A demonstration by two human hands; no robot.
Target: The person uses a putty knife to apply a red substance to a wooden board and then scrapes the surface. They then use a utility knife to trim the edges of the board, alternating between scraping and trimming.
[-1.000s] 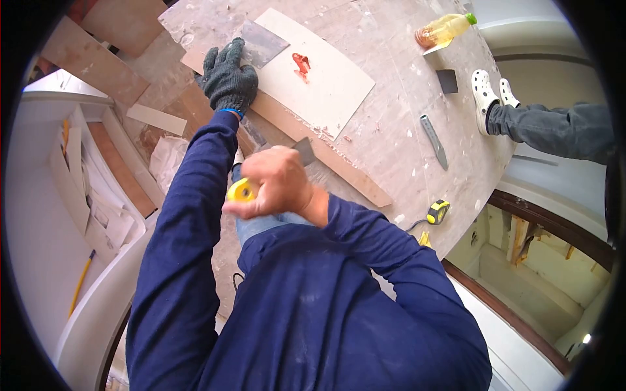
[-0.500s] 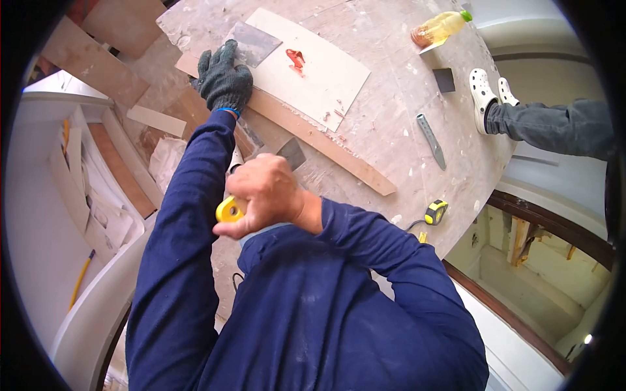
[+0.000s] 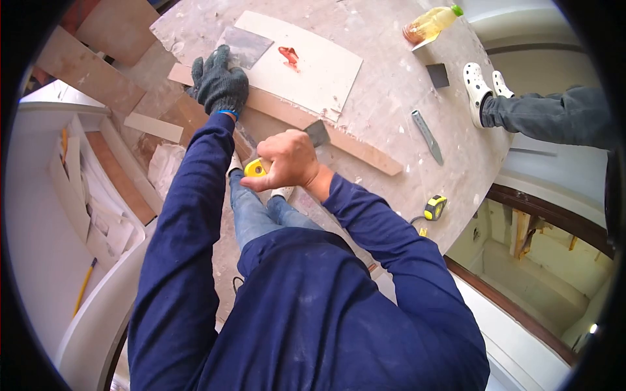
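My left hand (image 3: 223,83), in a dark knitted glove, lies on the left end of a long brown strip (image 3: 293,116) with its fingers apart. My bare right hand (image 3: 287,159) is wrapped round the yellow handle of a scraper (image 3: 317,133). The scraper's grey blade reaches the near edge of the strip, right of the left hand. Behind the strip lies a pale board (image 3: 326,72) with a smear of red paste (image 3: 289,58) on it. A grey plate (image 3: 242,45) rests on the board's left part, close to the gloved fingers.
The worktable (image 3: 385,98) also bears a bottle (image 3: 432,25), a dark square (image 3: 437,75), a grey knife (image 3: 427,137) and a tape measure (image 3: 435,207). At the right, another person's legs (image 3: 554,116) show in white clogs. Offcuts (image 3: 98,221) fill a white recess at the left.
My right hand has moved up and to the right with the scraper, whose blade is now at the strip. The gloved left hand remains on the strip. My legs have come into view.
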